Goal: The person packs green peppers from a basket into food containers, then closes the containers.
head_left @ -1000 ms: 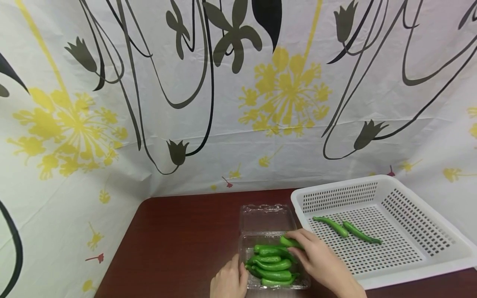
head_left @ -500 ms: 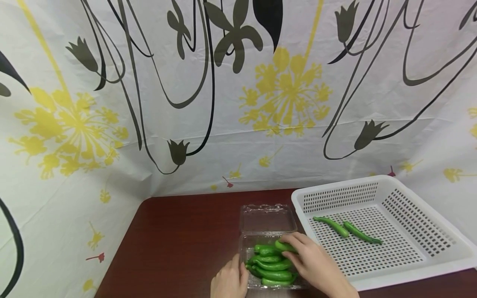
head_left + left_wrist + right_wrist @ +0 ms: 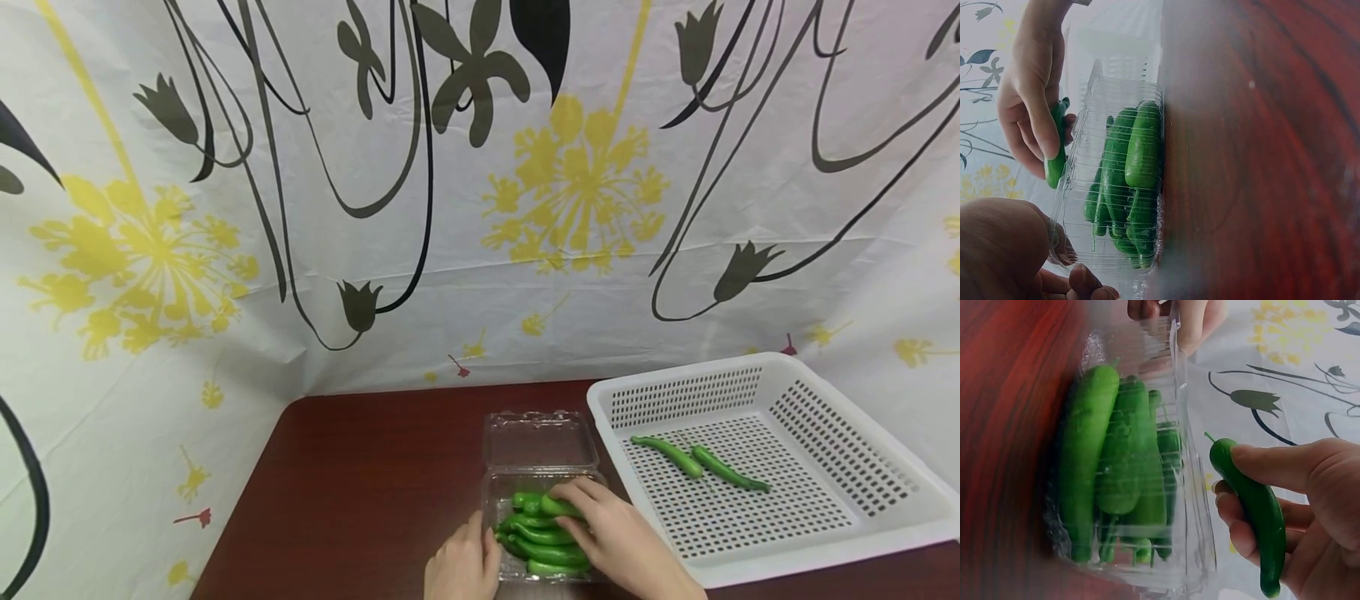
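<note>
A clear plastic clamshell box lies with its lid folded back on the dark red table. Several green peppers are piled inside, also visible through the box wall in the left wrist view. My right hand pinches one green pepper between thumb and fingers. In the right wrist view this pepper is just above the box rim, its thin stem pointing away from the palm. At the box's left edge, my left hand grips the rim, with the thumb and fingers on either side of the wall.
A white perforated basket stands to the right of the box, with two green peppers on its floor. The table reaches back to a flower-printed curtain.
My right hand has moved left and slightly down over the box, carrying the pepper from the right side toward the pile. The left hand has stayed at the box edge.
</note>
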{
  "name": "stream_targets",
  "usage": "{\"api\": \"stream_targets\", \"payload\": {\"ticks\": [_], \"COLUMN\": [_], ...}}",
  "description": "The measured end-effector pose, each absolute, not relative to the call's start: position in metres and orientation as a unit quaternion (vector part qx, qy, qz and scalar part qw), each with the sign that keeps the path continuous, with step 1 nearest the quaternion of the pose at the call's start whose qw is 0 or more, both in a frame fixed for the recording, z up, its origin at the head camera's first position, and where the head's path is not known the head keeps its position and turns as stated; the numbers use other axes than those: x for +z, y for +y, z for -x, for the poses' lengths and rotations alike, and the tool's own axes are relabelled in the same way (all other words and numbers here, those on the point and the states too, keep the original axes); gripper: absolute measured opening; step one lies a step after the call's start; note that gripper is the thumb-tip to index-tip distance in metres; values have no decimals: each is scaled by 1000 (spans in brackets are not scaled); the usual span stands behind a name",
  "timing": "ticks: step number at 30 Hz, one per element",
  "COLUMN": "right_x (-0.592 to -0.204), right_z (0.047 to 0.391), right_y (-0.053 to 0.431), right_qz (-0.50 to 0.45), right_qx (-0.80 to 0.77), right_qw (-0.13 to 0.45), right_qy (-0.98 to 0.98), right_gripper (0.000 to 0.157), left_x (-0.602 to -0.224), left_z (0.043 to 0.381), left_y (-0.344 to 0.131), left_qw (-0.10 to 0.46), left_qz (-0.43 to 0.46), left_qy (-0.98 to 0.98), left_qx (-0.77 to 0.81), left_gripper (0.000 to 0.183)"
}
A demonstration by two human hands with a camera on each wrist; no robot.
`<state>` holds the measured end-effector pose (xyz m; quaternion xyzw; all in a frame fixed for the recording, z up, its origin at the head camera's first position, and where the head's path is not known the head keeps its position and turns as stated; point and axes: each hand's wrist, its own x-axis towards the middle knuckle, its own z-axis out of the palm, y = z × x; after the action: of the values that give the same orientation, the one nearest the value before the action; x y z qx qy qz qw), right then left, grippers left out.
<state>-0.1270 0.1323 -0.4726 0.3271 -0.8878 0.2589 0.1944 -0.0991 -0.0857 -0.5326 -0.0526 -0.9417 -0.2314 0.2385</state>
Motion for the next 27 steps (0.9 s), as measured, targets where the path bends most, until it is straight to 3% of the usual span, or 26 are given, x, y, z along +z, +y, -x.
{"api": "stream_targets", "payload": {"ticks": [11, 27], "right_x": [-476, -486], "right_z": [127, 127], "right_y": [130, 128], "right_qz": [-333, -344], "right_qx": [241, 250], "right_qw": [166, 100], "right_qy": [-896, -899], "right_gripper": [29, 33], "left_x": [-530, -530], "left_z": [100, 100], "left_y": [-87, -86], "left_qw": [199, 199], "left_qz": [44, 35], "left_qy": [-949, -949], "left_qx": [-241, -242], "left_gripper": [22, 20]}}
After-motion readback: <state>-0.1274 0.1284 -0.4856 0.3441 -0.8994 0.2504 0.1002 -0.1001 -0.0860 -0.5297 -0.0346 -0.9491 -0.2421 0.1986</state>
